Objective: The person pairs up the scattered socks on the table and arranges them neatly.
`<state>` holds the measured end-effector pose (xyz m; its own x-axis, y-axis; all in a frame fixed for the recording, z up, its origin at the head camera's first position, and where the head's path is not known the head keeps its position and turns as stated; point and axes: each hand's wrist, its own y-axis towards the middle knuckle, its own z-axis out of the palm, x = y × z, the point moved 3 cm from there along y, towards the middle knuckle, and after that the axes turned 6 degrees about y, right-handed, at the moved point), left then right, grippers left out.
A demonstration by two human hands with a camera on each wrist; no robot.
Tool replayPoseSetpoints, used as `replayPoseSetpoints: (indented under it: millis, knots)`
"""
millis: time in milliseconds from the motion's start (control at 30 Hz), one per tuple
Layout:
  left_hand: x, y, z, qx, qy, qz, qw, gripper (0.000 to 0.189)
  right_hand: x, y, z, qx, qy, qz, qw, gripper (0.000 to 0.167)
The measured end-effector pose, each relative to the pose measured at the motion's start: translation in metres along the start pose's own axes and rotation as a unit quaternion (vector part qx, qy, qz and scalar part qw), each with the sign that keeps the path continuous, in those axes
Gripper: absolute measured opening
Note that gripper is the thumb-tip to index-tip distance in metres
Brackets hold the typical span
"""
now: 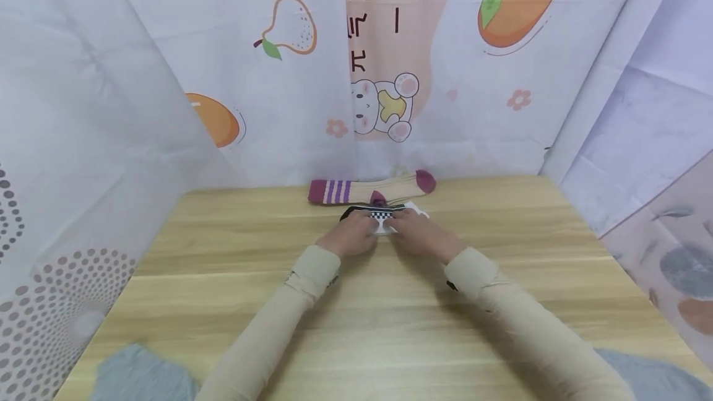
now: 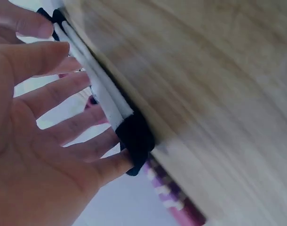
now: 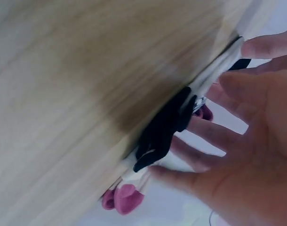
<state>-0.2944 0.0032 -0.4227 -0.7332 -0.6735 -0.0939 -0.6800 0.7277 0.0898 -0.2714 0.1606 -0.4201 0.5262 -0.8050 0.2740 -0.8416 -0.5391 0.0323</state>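
Note:
A black and white sock pair [image 1: 381, 216] with a checkered band lies sideways near the table's back edge. My left hand [image 1: 352, 234] rests on its left part, and my right hand [image 1: 419, 231] on its right part. In the left wrist view, extended fingers [image 2: 54, 96] touch the sock's white and black [image 2: 134, 136] side. The right wrist view has spread fingers [image 3: 209, 132] against the black fabric [image 3: 162, 127]. Just behind lies a cream sock pair [image 1: 384, 191] with maroon ends and purple stripes. A maroon tip [image 1: 379, 198] pokes out between the two pairs.
The wooden table [image 1: 234, 258] meets a fruit-printed curtain [image 1: 223, 30] right behind the socks. More patterned cloth [image 1: 668, 116] hangs at both sides. Grey-blue fabric [image 1: 142, 376] shows at the lower left, with similar fabric [image 1: 652, 376] at the lower right.

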Motion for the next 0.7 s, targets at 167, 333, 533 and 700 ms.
replayPoseSetpoints:
  millis: [167,333,533,700]
  knots:
    - [-0.010,-0.013,-0.002,-0.045,0.029,-0.005,0.9986,0.023,0.013,-0.013,0.000,-0.021,-0.014,0.006,0.9997,0.040]
    - [-0.018,-0.032,-0.011,-0.061,0.028,-0.004,0.9978,0.020,0.035,-0.026,-0.007,-0.058,-0.032,-0.015,0.9977,0.038]
    - [-0.021,-0.062,-0.023,-0.062,0.050,-0.005,0.9968,0.019,0.063,-0.037,-0.001,-0.080,-0.015,-0.073,0.9940,0.037]
    - [-0.021,-0.095,-0.034,-0.080,0.035,-0.021,0.9959,0.022,0.086,-0.042,0.003,-0.120,-0.006,-0.117,0.9858,0.024]
